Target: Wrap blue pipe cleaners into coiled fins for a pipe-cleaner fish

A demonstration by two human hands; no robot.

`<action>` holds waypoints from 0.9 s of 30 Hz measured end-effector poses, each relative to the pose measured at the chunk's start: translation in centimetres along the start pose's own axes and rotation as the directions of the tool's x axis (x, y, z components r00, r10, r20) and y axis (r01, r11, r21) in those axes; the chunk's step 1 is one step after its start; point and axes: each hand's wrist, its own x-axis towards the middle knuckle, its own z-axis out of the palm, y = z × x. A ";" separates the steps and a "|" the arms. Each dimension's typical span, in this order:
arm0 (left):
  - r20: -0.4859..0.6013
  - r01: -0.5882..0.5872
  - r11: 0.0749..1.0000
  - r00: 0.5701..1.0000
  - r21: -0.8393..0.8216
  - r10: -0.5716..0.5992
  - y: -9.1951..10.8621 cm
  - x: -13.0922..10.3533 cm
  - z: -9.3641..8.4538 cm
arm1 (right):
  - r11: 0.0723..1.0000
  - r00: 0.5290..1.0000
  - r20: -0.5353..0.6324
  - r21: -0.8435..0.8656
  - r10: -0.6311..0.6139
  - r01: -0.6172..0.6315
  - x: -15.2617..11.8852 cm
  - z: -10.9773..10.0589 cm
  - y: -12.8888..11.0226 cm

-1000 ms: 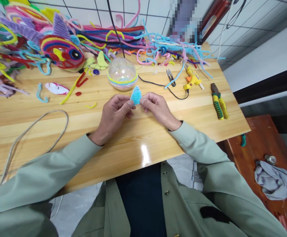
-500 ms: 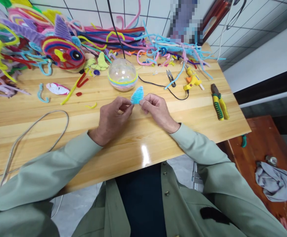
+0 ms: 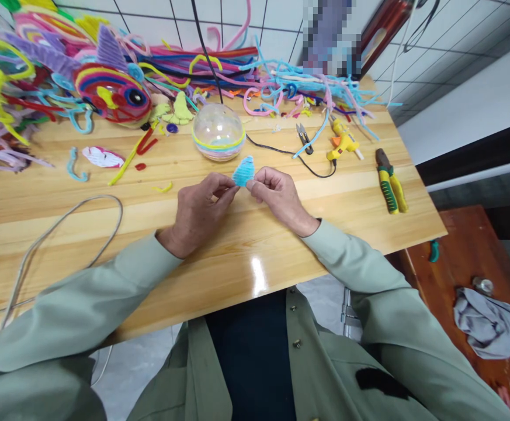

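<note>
Light-blue, ribbed, fin-shaped piece of fuzzy stems (image 3: 243,172): raised over the pale varnished wooden table (image 3: 237,251), pinched at its lower corners between thumb and forefinger of the left hand (image 3: 203,209) and of the right hand (image 3: 280,197). Fingertips cover those corners; the other fingers are curled and partly hidden. Whether the piece touches the table cannot be determined. Just beyond stands a clear round globe with yellow and pastel bands (image 3: 218,133), hiding part of a black cable (image 3: 272,147) that leads to a yellow glue gun (image 3: 343,141). A loose light-blue stem (image 3: 314,139) crosses the black-handled snips (image 3: 304,140). The multicoloured heap at left (image 3: 7,108) is cut off by the frame; a pixelated patch above is unreadable.
</note>
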 end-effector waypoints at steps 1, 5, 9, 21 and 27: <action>-0.005 -0.003 1.000 1.000 0.018 0.003 0.0 0.0 0.1 | 1.000 1.000 -0.007 -0.005 -0.002 0.002 0.0 0.0 0.0; -0.021 -0.021 0.999 1.000 0.048 0.022 0.0 0.0 0.3 | 0.999 0.999 -0.052 -0.041 -0.009 0.007 0.0 0.1 0.0; -0.026 -0.033 0.999 0.999 0.037 0.034 -0.1 0.2 0.3 | 0.998 0.996 -0.082 -0.055 -0.018 0.013 -0.1 0.3 0.3; -0.116 -0.068 0.992 0.990 0.107 0.080 -0.9 -0.6 -1.4 | 0.999 0.999 -0.032 0.033 -0.005 0.007 -0.2 0.7 0.8; -0.215 0.079 0.938 0.977 0.337 -0.004 -3.8 -0.2 -5.6 | 0.998 1.000 -0.003 -0.069 -0.016 0.016 -0.1 0.9 1.5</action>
